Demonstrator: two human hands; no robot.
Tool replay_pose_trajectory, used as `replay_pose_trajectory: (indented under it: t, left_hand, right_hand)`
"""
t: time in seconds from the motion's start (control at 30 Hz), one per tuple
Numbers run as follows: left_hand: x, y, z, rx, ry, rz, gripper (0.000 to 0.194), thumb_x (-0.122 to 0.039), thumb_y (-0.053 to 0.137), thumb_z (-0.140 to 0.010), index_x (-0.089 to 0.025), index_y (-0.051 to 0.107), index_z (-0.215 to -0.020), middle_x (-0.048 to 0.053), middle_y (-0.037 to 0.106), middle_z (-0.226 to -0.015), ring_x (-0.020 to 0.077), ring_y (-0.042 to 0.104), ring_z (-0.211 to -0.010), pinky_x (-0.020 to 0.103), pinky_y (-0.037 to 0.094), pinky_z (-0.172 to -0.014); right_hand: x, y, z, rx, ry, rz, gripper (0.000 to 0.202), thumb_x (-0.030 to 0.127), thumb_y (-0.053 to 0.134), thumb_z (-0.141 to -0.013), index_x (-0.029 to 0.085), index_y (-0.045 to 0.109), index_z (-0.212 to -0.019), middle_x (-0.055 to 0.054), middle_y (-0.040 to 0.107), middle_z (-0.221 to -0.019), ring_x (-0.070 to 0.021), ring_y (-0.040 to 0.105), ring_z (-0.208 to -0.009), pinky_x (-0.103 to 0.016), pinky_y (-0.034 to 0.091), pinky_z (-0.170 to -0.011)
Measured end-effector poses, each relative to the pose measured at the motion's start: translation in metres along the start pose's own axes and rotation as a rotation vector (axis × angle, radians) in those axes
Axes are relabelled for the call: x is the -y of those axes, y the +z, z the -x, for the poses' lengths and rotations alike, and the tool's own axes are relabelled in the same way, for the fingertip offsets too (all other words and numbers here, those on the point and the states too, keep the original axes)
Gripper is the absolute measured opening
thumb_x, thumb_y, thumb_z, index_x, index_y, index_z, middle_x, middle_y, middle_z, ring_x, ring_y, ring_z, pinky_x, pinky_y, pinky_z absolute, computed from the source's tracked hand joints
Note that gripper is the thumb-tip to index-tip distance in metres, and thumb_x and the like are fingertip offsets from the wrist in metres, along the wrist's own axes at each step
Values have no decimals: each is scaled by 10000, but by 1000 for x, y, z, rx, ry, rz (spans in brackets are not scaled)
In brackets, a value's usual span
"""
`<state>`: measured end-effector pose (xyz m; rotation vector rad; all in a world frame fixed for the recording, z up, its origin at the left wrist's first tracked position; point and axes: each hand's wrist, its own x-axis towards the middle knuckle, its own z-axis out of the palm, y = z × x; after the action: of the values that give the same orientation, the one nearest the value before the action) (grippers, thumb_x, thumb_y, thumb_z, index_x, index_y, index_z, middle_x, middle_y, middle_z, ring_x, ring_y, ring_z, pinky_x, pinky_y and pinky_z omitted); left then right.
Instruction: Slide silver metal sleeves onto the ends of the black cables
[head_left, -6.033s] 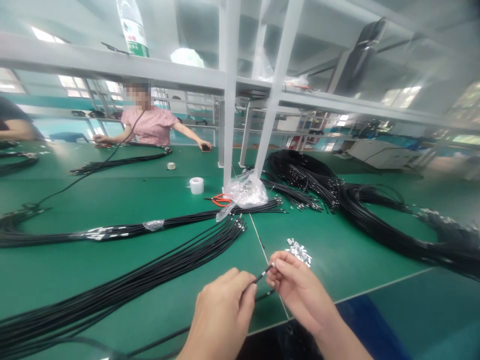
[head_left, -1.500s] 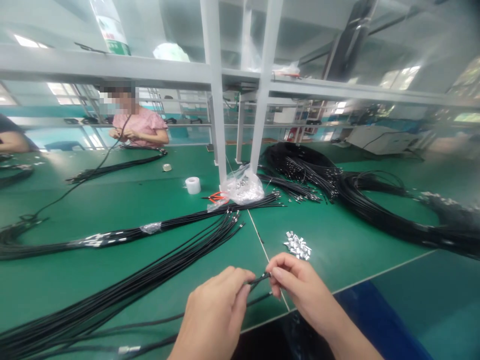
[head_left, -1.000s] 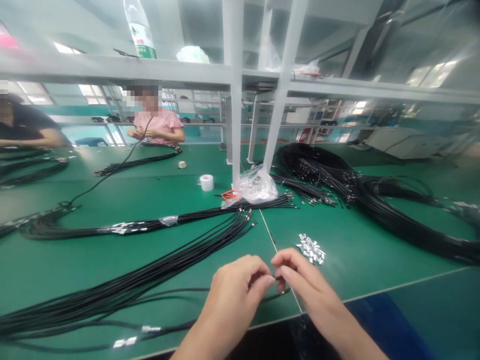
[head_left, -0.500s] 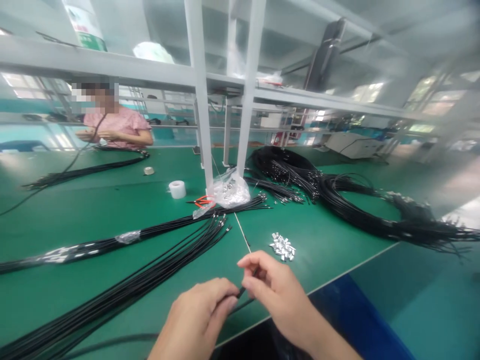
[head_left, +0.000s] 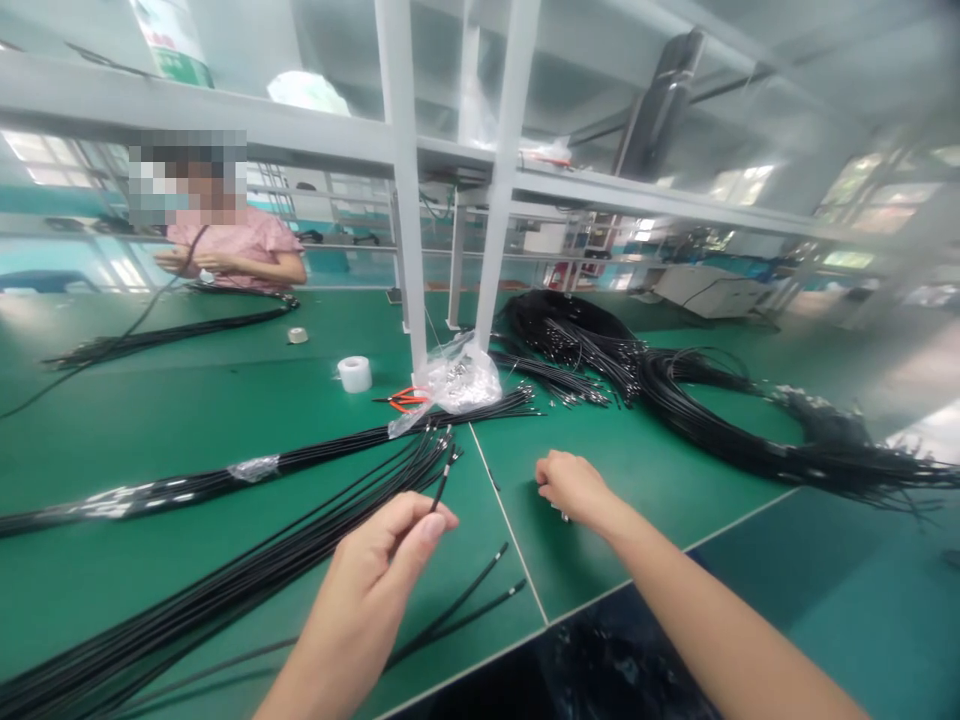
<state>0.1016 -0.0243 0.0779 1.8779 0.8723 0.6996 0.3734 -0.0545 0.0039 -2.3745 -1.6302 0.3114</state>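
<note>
Between thumb and fingers, my left hand [head_left: 394,555] pinches a thin black cable [head_left: 444,482], its tip pointing up and away from me. Over the small pile of silver metal sleeves [head_left: 562,515], my right hand [head_left: 571,487] is closed with its fingertips turned down. It covers nearly the whole pile, and what its fingers hold is hidden. Two loose black cable ends [head_left: 480,592] with pale bands lie on the green table right of my left wrist. A bundle of black cables [head_left: 247,590] with metal-tipped ends runs along the table to my left.
Behind the bundle lie a wrapped cable bundle [head_left: 315,458], orange-handled pliers [head_left: 405,399], a clear bag of metal parts [head_left: 466,385] and a tape roll [head_left: 355,374]. Shelf posts [head_left: 409,220] rise mid-table. Coiled cables [head_left: 697,430] fill the right. A person [head_left: 240,245] sits across, holding a cable.
My hands have moved apart. The right hand has let go of the cable and gone right to the metal sleeves. My left hand has risen slightly left, with the cable tip now showing.
</note>
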Motion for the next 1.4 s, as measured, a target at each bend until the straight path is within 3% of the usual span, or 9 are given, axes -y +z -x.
replay_pose_trajectory:
  t: [0.17,0.27,0.4,0.53,0.67,0.9,1.07,1.23,1.4]
  left_hand:
    - [-1,1,5,-12,62,-53,253,-395,471,-859,-219,652,-847,-7,572,-735,123,520,-646,208,437,-633]
    - [-2,3,8,6,82,-32,285,-352,444,-872,-241,622,-1065,-7,580,-771,115,539,-630,206,465,-615]
    - [-8,8,18,1,156,-179,360,-314,394,-890,-307,522,-1227,-1,616,-845,125,580,-710,210,479,-678]
    - [-7,18,28,43,243,-511,347,-299,338,-910,-343,579,-1156,11,619,-820,120,600,-633,195,470,-589]
    - [0,25,31,49,275,-592,352,-286,355,-896,-342,580,-1161,13,663,-762,146,639,-673,199,492,-613]
    - [-3,26,32,74,236,-565,339,-268,367,-888,-355,606,-1112,2,677,-771,140,638,-639,199,478,-589]
    - [-11,21,31,191,127,-592,300,-234,365,-887,-338,601,-1040,-13,672,-793,147,619,-654,206,420,-575]
    - [-14,19,25,280,-24,-371,156,-211,445,-846,-273,473,-986,-61,612,-702,127,545,-609,193,345,-531]
    - [-8,15,24,326,-10,-199,191,-190,403,-870,-257,424,-1047,-57,609,-754,114,538,-656,188,350,-582]
  right_hand:
    - [2,6,1,-43,-15,-53,107,207,522,-842,135,579,-787,-70,582,-943,-196,526,-929,-384,381,-850]
    - [3,0,9,-110,-35,-242,134,155,431,-840,147,558,-797,-81,593,-854,-190,554,-854,-341,391,-794]
    - [18,-7,35,-93,-84,-564,148,247,383,-854,164,506,-859,-33,600,-768,-143,582,-678,-271,439,-648]
    - [44,-2,70,6,-95,-1092,146,288,464,-843,159,531,-854,-7,558,-728,-112,532,-642,-242,417,-623]
    - [63,3,93,165,-38,-1618,155,300,620,-792,155,613,-847,2,541,-689,-92,475,-615,-225,366,-601]
    - [69,-2,97,170,-70,-1596,126,287,637,-786,169,648,-827,5,569,-674,-90,488,-608,-225,376,-605]
    - [74,-11,104,102,-131,-1265,127,274,586,-813,172,660,-828,4,575,-684,-112,514,-648,-245,403,-641]
    - [89,-17,109,185,-125,-1225,94,257,606,-787,165,610,-808,23,561,-654,-101,519,-603,-230,406,-598]
    - [100,-13,106,207,-90,-1268,121,260,623,-763,169,547,-788,35,556,-634,-111,557,-591,-237,429,-600]
